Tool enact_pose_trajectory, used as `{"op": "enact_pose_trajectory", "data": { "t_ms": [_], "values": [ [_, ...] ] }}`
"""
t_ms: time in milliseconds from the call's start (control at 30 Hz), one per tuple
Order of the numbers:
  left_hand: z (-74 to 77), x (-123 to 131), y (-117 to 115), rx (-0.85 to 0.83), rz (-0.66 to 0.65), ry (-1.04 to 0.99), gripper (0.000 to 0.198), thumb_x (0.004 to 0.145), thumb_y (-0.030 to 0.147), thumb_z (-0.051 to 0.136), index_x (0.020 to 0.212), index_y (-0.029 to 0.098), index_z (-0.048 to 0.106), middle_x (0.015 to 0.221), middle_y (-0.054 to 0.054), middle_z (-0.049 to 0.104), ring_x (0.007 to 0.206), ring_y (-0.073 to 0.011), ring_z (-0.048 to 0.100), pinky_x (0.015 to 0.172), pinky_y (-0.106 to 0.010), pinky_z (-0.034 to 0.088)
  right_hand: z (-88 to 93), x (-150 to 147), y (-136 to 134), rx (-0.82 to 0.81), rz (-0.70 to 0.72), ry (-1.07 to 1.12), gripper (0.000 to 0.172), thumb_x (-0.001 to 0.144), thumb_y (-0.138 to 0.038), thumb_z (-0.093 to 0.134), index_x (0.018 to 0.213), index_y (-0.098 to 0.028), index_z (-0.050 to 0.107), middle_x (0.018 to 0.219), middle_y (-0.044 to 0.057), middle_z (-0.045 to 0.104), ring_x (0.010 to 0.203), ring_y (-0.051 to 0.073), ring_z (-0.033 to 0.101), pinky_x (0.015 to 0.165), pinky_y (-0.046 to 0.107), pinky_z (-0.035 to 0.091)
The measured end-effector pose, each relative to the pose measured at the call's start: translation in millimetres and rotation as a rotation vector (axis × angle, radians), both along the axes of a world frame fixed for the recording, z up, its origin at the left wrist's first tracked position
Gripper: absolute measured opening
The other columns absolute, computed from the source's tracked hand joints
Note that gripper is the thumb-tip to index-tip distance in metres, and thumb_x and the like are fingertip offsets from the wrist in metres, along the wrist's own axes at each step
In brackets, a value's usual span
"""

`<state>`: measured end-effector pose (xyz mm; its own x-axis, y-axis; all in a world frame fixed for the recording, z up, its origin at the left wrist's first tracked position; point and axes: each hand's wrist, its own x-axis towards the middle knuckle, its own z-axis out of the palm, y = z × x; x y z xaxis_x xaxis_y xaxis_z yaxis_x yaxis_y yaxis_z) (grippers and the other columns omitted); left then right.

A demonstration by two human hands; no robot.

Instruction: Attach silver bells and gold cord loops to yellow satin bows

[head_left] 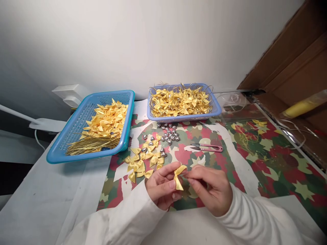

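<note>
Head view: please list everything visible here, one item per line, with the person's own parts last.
teal basket: one, back left
plain bows: a heap, yellow, in the teal basket
thin strands: a bundle, gold, at the front of the teal basket
lilac basket: one, back centre
looped bows: a heap, yellow with gold loops, in the lilac basket
bells: many, silver, loose in front of the lilac basket
loose bows: a small pile, yellow, on the cloth
snips: one, pink handles, right of the bells
cloth: one, red and green pattern, on the table
held bow: one, yellow, between both hands
left hand: pinching the held bow
right hand: fingertips on the held bow
</note>
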<state>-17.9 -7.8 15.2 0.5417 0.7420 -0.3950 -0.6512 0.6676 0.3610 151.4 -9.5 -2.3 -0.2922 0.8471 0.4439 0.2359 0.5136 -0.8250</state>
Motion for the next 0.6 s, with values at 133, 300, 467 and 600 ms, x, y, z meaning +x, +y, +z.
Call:
{"op": "enact_pose_trajectory", "data": {
  "t_ms": [133,300,467,600],
  "values": [
    [-0.3,-0.4,-0.1,0.0,-0.007,0.001,0.032,0.06,0.009,0.079,0.089,0.023,0.073,0.085,-0.001,0.073,0.065,-0.0052,0.06,0.049,-0.011,0.04,0.6,0.3,0.1,0.0,0.004,0.01,0.018,0.081,-0.006,0.049,0.087,-0.017,0.062,0.063,0.003,0.061,0.054,0.012,0.051,0.051,0.024,0.042],
    [-0.4,-0.7,-0.3,0.005,-0.019,0.016,0.032,0.059,0.011,0.08,0.088,0.024,0.073,0.083,-0.001,0.072,0.064,-0.0048,0.058,0.049,-0.011,0.038,-0.2,0.4,0.6,0.007,0.004,0.018,0.017,0.08,-0.007,0.049,0.086,-0.017,0.062,0.062,0.002,0.06,0.053,0.011,0.049,0.05,0.024,0.041],
    [-2.1,-0.9,-0.5,-0.001,-0.03,0.038,0.032,0.058,0.013,0.08,0.087,0.026,0.074,0.079,-0.002,0.07,0.062,-0.0051,0.055,0.048,-0.012,0.036,-0.1,0.1,0.2,0.011,-0.001,0.01,0.018,0.08,-0.007,0.049,0.087,-0.017,0.062,0.063,0.002,0.062,0.053,0.012,0.049,0.051,0.025,0.042],
    [-4.0,-0.8,-0.7,0.011,-0.039,0.058,0.032,0.058,0.013,0.08,0.086,0.025,0.074,0.078,-0.002,0.069,0.061,-0.006,0.054,0.047,-0.013,0.035,1.7,-0.3,0.0,0.025,0.0,0.008,0.02,0.079,-0.006,0.049,0.089,-0.018,0.063,0.061,0.002,0.06,0.053,0.012,0.05,0.05,0.024,0.041]
  ]
}}
